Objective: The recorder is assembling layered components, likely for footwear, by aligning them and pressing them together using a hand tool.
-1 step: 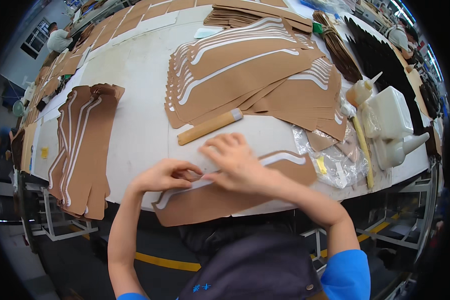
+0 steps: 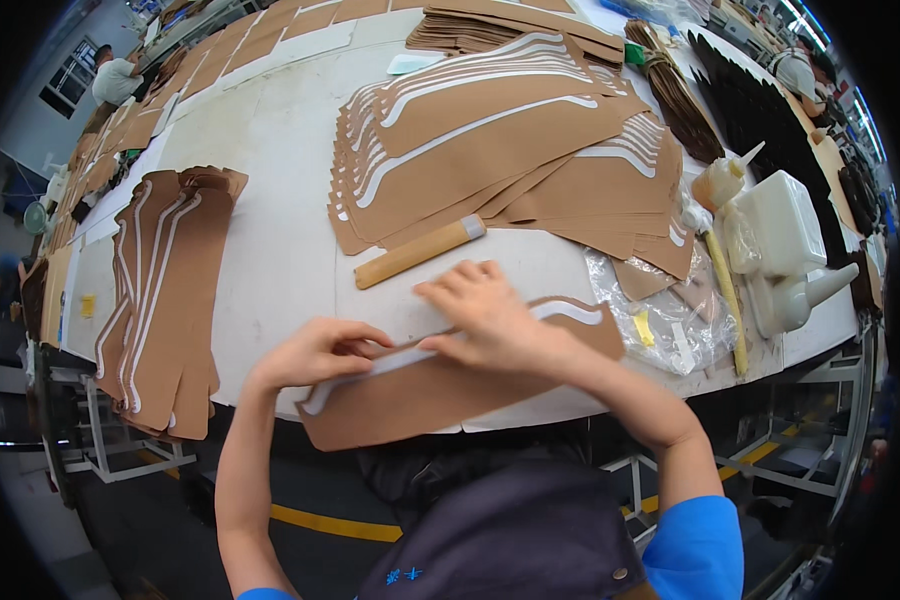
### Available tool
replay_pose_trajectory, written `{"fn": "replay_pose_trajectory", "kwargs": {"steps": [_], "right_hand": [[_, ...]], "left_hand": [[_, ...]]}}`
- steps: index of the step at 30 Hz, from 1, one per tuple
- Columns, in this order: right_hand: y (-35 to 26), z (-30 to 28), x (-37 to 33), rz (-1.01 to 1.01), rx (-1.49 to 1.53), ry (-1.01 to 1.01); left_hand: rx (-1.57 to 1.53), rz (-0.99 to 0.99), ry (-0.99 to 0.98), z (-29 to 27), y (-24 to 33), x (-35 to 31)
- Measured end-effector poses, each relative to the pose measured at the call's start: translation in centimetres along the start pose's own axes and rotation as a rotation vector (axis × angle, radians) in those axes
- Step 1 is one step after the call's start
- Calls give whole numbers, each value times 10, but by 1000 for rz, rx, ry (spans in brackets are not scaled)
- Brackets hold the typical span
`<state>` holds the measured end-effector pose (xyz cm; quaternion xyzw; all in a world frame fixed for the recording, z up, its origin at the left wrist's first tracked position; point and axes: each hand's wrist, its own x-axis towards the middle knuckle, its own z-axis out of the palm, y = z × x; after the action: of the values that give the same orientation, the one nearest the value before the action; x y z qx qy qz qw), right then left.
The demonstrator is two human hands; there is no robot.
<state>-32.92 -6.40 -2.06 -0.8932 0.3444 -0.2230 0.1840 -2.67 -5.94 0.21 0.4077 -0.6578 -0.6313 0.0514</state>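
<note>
A brown leather-like panel (image 2: 440, 399) with a white strip (image 2: 573, 312) along its far edge lies at the table's near edge, its front overhanging slightly. My left hand (image 2: 332, 353) bends over the far edge near the left end, thumb and fingers closed on it. Farther right, my right hand (image 2: 490, 318) rests over the same edge with fingers stretched apart and the thumb on the strip; it hides part of the edge. Just beyond the hands lies a tan rod-like tool (image 2: 418, 254) with a grey end.
A fanned stack of similar panels (image 2: 500, 140) spreads beyond the tool. More panels (image 2: 185, 290) hang over the edge at left. To the right are a clear plastic bag (image 2: 710, 335), a yellow stick (image 2: 725, 300), a white jug (image 2: 782, 225) and a spouted bottle (image 2: 722, 182).
The panel has shifted slightly left and away from me. My right hand has slid a little right along the far edge; my left hand is nearly where it was.
</note>
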Motion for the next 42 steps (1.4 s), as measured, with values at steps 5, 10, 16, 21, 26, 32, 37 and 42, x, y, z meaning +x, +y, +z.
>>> {"fn": "replay_pose_trajectory", "kwargs": {"steps": [5,10,16,21,26,32,37,42], "right_hand": [[46,-46,-49,439,390,-237],[37,-47,-86,640,593,-80],[19,-37,-96,494,274,49],[28,-47,-126,545,246,102],[34,-43,-130,488,192,150],[33,-43,-122,477,166,141],[38,-35,-113,440,146,134],[38,-32,-114,476,216,169]], "left_hand": [[293,-92,443,-24,-13,-36],[594,169,438,1,19,15],[493,471,264,84,55,128],[502,506,186,83,55,149],[545,596,202,90,61,158],[532,581,160,89,59,165],[569,622,189,89,54,170],[549,647,175,85,50,173]]}}
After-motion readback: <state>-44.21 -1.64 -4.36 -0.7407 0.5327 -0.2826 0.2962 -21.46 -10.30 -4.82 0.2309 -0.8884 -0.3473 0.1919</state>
